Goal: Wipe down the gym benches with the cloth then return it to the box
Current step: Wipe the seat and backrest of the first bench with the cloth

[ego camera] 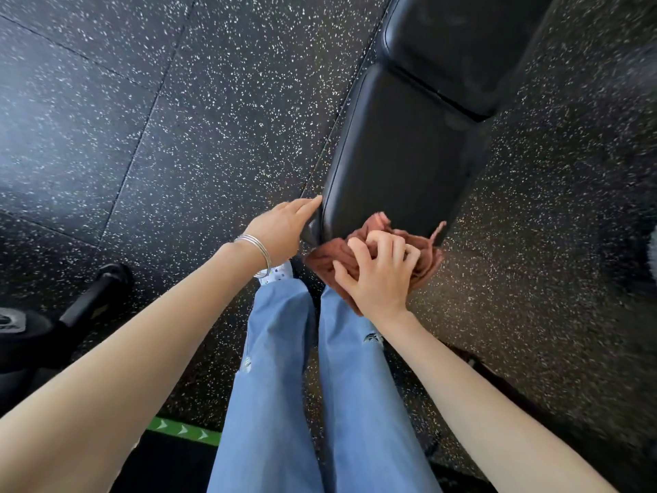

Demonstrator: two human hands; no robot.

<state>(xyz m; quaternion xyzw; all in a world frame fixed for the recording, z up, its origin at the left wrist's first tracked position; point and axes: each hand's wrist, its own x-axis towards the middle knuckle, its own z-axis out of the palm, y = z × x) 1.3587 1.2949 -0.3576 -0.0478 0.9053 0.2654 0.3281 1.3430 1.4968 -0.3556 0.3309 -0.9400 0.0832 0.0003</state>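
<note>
Glossy smooth black bench [398,151], crumpled soft woven cloth [337,257], matt speckled rubber floor [177,137].

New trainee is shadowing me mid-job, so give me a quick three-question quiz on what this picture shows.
1. True or false: the right hand grips the cloth at the near end of the bench pad.
2. Which wrist wears the bracelets? A) left B) right C) neither
3. Fill in: the left hand touches the pad's near ___ corner with straight fingers.

Key: 1 true; 2 A; 3 left.
</note>
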